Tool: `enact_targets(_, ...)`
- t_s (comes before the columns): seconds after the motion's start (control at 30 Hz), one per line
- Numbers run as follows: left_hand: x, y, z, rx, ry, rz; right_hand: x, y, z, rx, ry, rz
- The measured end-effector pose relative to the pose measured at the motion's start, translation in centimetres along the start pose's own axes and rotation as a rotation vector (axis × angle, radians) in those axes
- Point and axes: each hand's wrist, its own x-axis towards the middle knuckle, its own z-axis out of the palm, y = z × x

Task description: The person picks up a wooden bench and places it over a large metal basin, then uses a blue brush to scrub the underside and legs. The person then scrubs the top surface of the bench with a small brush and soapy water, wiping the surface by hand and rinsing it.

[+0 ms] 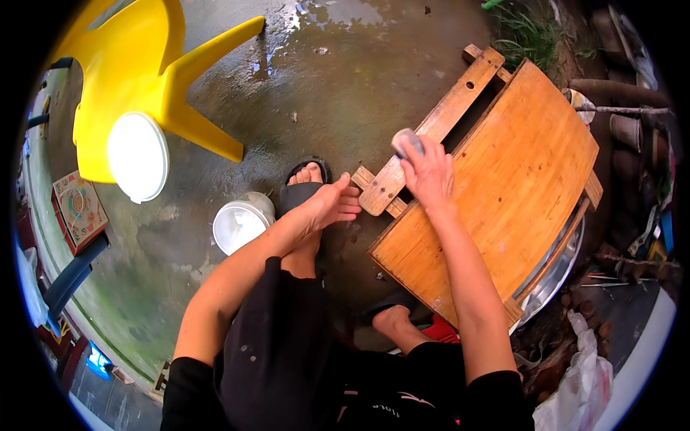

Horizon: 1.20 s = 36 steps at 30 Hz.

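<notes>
A wooden tabletop point(517, 172) with a separate wooden leg frame point(431, 133) along its left side lies tilted at my right. Over that frame my right hand point(431, 172) is closed round a small grey, pale-ended block point(407, 144), which is too blurred to name further. Whether the block touches the wood I cannot tell. My left hand point(336, 203) holds nothing; its fingers are stretched out and a little apart, near the frame's lower end and above my sandalled foot.
A white bucket point(263, 204) stands left of my foot. Beyond it is a yellow plastic chair point(133, 57) with a round white lid point(138, 156). A metal basin point(553, 276) shows under the tabletop. The concrete floor point(338, 93) is wet; a plastic bag point(581, 381) lies lower right.
</notes>
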Motion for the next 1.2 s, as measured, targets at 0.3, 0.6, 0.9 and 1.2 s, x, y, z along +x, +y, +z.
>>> enact_targets(0.3, 0.0, 1.2, -1.2, -0.105, -0.019, -0.009, -3.8, -4.1, -0.6, 0.101, -0.124, -0.243)
enact_targets(0.6, 0.4, 0.8, -0.5, -0.119, -0.092, 0.023, -6.5, -6.1, 1.6, 0.133, -0.206, -0.335)
enact_targets(0.9, -0.8, 3.5, 2.7, 0.916, 0.214, 0.347, 6.9, 7.0, 0.1, -0.284, 0.123, 0.179)
enact_targets(1.2, 0.0, 3.9, 3.8, 0.836, 0.379, 0.73, 1.0, 1.8, 0.3, 0.025, -0.211, -0.14)
